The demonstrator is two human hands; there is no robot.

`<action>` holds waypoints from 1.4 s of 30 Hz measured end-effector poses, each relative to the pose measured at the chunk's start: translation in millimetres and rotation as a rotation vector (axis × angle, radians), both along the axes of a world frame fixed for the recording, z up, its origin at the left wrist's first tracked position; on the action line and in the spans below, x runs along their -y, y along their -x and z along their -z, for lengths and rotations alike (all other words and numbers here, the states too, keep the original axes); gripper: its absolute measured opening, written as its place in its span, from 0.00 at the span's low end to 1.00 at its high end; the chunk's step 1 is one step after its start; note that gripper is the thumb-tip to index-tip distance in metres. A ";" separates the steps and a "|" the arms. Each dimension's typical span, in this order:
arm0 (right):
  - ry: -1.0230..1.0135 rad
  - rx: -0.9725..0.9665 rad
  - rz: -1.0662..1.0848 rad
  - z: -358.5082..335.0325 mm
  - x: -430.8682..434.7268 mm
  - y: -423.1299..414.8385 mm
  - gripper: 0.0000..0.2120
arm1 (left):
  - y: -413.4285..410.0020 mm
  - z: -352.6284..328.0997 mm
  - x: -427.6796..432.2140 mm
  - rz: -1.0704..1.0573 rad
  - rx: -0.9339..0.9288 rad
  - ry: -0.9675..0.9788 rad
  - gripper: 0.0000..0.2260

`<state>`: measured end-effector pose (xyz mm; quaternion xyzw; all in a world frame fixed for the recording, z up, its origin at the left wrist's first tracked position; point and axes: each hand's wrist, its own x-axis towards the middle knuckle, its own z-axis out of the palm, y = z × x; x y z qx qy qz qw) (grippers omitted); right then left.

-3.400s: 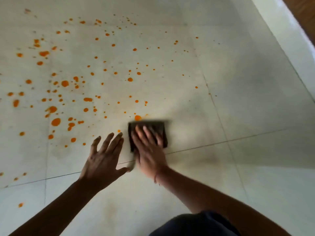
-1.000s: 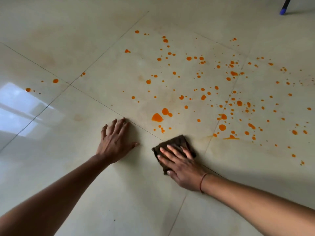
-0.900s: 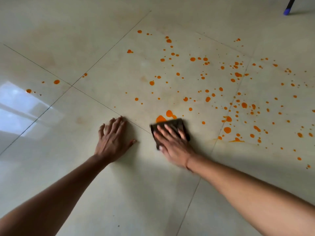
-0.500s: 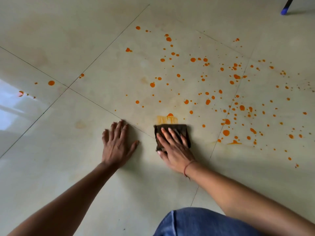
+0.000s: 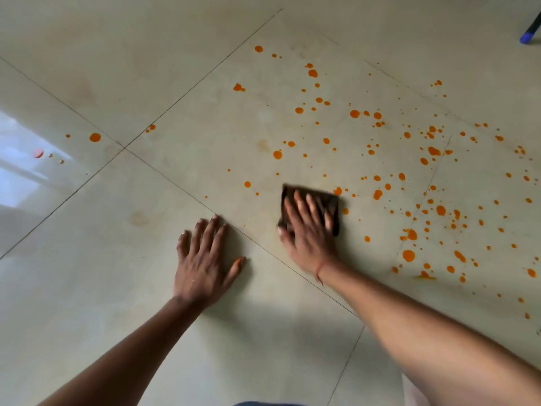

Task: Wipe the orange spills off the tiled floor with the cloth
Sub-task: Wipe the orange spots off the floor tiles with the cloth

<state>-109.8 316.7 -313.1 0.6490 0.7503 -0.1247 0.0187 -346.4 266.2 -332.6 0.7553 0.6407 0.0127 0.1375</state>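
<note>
Two hands (image 5: 205, 259), one cloth (image 5: 330, 202), dozens of orange spills (image 5: 377, 194), perhaps one blue-tipped leg (image 5: 528, 35)

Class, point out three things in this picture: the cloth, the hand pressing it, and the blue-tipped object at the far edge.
dark cloth (image 5: 332, 202), head view, bare upper right corner.
right hand (image 5: 307, 230), head view, back of the hand.
blue-tipped object (image 5: 527, 36), head view, its blue tip.

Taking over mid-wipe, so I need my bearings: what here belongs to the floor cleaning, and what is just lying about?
Part of the job:
- dark brown cloth, flat under the right hand
- orange spills, many still unwiped
- tiled floor
- left hand, braced flat on the floor

Just lying about:
- blue-tipped dark object at the top right corner; cannot tell what it is
</note>
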 end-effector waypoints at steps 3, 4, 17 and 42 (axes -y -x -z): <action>-0.012 -0.006 0.013 0.9 -8.7 32.2 0.34 | -1.4 -3.9 -0.7 0.004 -0.007 0.017 0.34; -0.005 -0.041 -0.094 1.3 14.2 37.3 0.34 | -1.5 -6.7 -0.7 0.003 0.000 0.024 0.34; 0.033 -0.142 -0.302 2.2 8.1 64.3 0.30 | 21.4 -21.0 -6.5 -0.240 0.072 0.014 0.37; 0.026 -0.118 -0.616 0.3 -23.5 100.7 0.32 | 83.7 -70.3 -34.5 -0.073 -0.176 0.554 0.57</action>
